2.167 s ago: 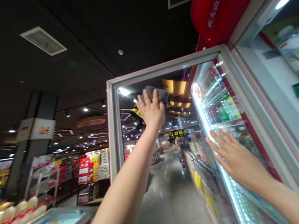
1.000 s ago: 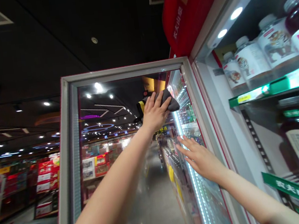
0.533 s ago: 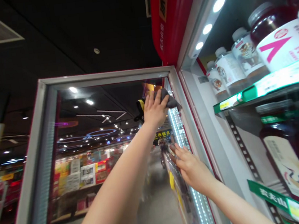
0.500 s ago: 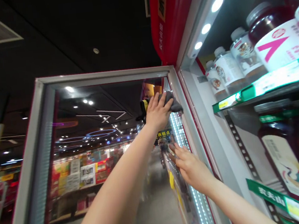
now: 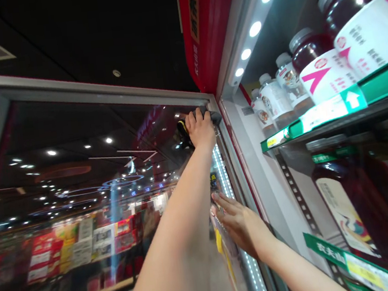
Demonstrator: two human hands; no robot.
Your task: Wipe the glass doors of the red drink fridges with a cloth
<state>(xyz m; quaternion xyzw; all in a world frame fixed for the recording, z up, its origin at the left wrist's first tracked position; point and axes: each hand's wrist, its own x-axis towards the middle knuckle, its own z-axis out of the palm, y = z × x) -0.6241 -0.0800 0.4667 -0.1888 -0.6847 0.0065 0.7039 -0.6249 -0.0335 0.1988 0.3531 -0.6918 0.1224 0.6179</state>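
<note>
High in the corner of a glass door, my left hand presses a dark grey cloth with a yellow-edged part flat against the pane, near the hinge-side frame. Its fingers lie over the cloth, and the arm stretches up across the glass. Lower down, my right hand rests with fingers outstretched at the glass, beside the lit strip, and holds nothing. Whether all its fingertips touch the pane I cannot tell.
On the right, an open refrigerated cabinet holds dark bottles on a shelf with green price rails. A red header panel juts out above. Through the glass, blurred store shelves and an aisle floor show.
My left hand has slid the cloth upward into the top corner near the hinge. The door's free edge appears nearer and farther left. My right hand stays at about the same place.
</note>
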